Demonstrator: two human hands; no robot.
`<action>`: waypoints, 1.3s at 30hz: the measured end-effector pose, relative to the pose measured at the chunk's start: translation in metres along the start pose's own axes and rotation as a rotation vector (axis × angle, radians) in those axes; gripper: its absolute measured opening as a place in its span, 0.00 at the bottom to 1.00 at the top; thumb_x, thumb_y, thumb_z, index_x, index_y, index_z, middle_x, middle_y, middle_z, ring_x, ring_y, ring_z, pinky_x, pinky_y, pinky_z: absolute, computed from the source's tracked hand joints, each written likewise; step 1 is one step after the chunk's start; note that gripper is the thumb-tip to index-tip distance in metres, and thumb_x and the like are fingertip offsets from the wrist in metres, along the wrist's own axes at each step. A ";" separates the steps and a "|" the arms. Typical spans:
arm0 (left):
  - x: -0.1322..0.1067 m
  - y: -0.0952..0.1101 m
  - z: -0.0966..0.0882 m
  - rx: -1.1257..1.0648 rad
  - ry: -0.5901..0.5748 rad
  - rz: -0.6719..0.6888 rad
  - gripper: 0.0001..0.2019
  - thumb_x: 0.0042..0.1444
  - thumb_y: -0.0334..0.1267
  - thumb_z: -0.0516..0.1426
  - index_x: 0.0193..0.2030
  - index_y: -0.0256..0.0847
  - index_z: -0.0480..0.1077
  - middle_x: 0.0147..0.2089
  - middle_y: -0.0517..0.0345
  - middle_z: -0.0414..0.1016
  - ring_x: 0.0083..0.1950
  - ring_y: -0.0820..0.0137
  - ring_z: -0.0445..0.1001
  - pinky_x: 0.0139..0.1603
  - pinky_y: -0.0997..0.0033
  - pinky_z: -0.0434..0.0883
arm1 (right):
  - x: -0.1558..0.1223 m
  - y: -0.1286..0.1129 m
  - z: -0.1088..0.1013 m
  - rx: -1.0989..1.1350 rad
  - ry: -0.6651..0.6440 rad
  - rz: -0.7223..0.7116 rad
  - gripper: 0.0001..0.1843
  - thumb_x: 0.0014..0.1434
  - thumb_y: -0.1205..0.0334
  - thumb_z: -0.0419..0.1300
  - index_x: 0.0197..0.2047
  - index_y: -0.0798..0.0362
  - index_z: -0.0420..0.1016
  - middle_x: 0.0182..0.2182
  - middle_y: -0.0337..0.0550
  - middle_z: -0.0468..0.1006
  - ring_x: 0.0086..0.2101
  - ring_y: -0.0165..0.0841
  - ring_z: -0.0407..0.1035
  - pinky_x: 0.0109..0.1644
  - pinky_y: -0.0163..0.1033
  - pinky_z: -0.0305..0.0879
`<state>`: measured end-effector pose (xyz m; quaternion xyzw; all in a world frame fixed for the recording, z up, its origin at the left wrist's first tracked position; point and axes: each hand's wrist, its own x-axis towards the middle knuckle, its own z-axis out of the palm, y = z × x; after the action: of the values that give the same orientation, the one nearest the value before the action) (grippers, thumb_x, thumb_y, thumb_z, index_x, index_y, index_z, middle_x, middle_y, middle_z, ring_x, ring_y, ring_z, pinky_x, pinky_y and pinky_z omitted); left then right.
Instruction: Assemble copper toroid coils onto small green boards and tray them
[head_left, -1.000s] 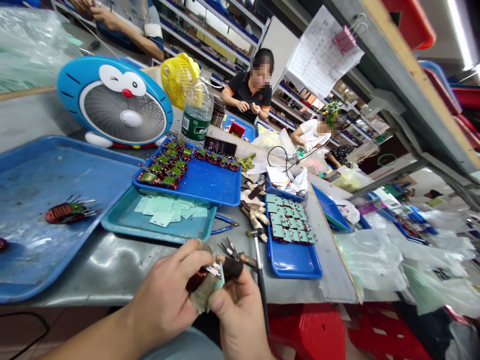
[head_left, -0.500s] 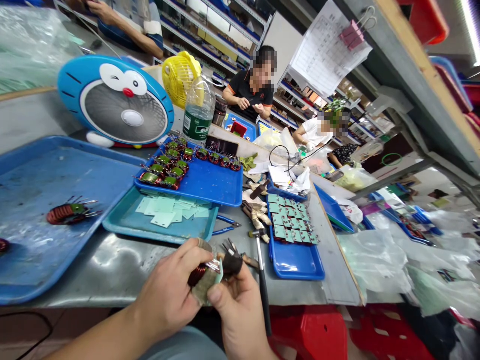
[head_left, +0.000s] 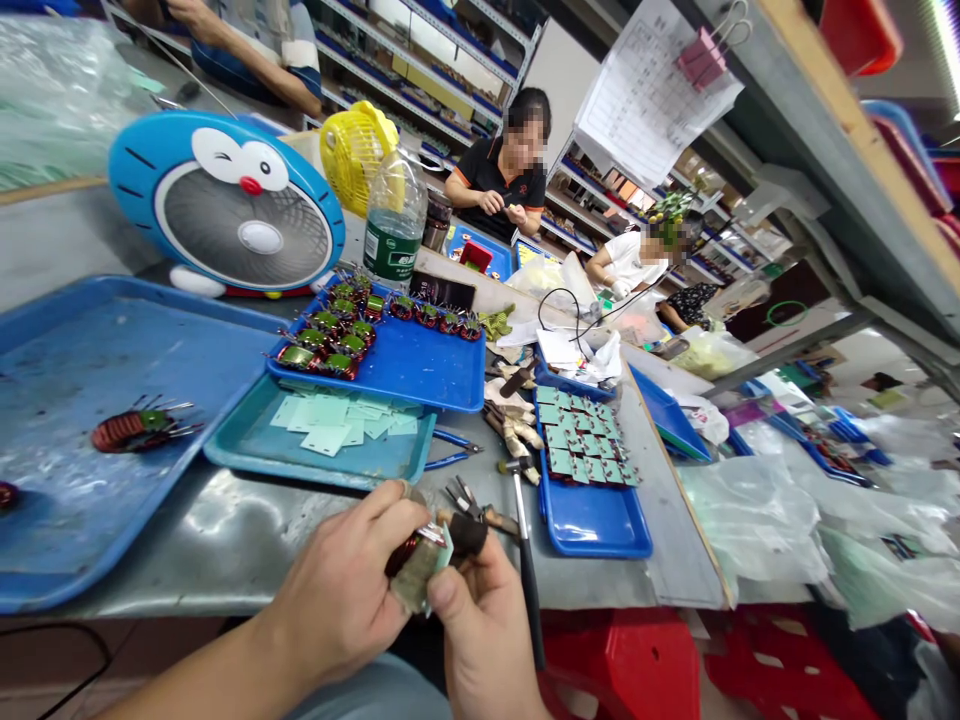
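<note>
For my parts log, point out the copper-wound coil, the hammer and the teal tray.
copper-wound coil (head_left: pixel 400 556): head view, on the copper winding.
hammer (head_left: pixel 530 580): head view, on the black handle.
teal tray (head_left: pixel 300 472): head view, on the front rim.

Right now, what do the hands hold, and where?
A copper-wound coil, pinched through a cloth pad between the left hand and the right hand.
</note>
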<state>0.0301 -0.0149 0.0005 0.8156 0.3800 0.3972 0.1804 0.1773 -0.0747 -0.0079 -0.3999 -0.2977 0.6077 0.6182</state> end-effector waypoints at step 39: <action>0.000 0.000 -0.004 0.223 -0.282 0.088 0.35 0.51 0.25 0.52 0.68 0.47 0.69 0.47 0.52 0.79 0.35 0.60 0.81 0.34 0.62 0.74 | -0.002 -0.001 -0.005 -0.042 0.042 0.044 0.28 0.53 0.50 0.80 0.54 0.50 0.84 0.45 0.46 0.87 0.44 0.36 0.78 0.48 0.37 0.74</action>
<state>0.0269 -0.0150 0.0026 0.8940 0.3564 0.2419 0.1229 0.1822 -0.0768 -0.0094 -0.4321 -0.2884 0.6063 0.6021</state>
